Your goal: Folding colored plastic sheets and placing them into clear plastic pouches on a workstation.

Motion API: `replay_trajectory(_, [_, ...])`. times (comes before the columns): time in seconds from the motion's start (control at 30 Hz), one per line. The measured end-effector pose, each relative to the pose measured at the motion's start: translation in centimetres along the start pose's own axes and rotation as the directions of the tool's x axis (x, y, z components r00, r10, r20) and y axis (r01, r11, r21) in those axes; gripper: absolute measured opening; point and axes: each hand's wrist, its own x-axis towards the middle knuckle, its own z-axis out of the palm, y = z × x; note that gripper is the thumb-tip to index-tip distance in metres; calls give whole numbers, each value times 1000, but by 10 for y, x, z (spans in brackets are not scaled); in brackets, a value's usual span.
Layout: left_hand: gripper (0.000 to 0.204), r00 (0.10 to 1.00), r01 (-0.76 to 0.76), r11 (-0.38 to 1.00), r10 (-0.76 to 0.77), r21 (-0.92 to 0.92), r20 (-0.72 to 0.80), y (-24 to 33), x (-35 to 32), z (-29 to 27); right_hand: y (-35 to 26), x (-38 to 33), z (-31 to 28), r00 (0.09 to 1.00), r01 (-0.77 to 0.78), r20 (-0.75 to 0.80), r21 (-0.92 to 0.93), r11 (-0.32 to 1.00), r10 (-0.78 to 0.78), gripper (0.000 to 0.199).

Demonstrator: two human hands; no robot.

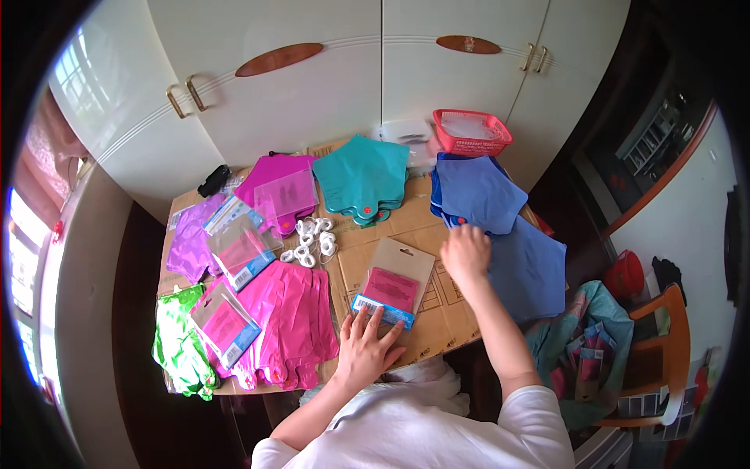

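Observation:
A clear hang-hole packet (393, 286) with a pink folded piece inside and a blue printed strip lies on the cardboard-covered table. My left hand (363, 346) rests at its lower edge, fingers spread, the tips touching the blue strip. To the right, my right hand (466, 252) is closed with its fingers curled in, just below the tab end of a stack of flat blue foil balloons (480, 190). Whatever its fingertips pinch, if anything, is hidden. Under that forearm lies a larger blue foil sheet (525, 270).
Flat foil balloons in teal (363, 173), magenta (269, 184), purple (195, 234), pink (285, 320) and green (181, 336) cover the table's back and left. White ribbon coils (310, 241) lie mid-table. Behind stands a red basket (472, 133); at right, a chair (672, 352) holds a bag of packets.

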Motion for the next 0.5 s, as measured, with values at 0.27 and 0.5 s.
replay_trajectory(0.27, [47, 981, 38, 992, -61, -124, -184, -20, 6, -18, 17, -9, 5, 974, 195, 78, 198, 961, -214, 16])
replay_trajectory(0.5, [40, 989, -77, 995, 84, 57, -119, -40, -2, -60, -51, -42, -66, 692, 577, -146, 699, 421, -707, 15])
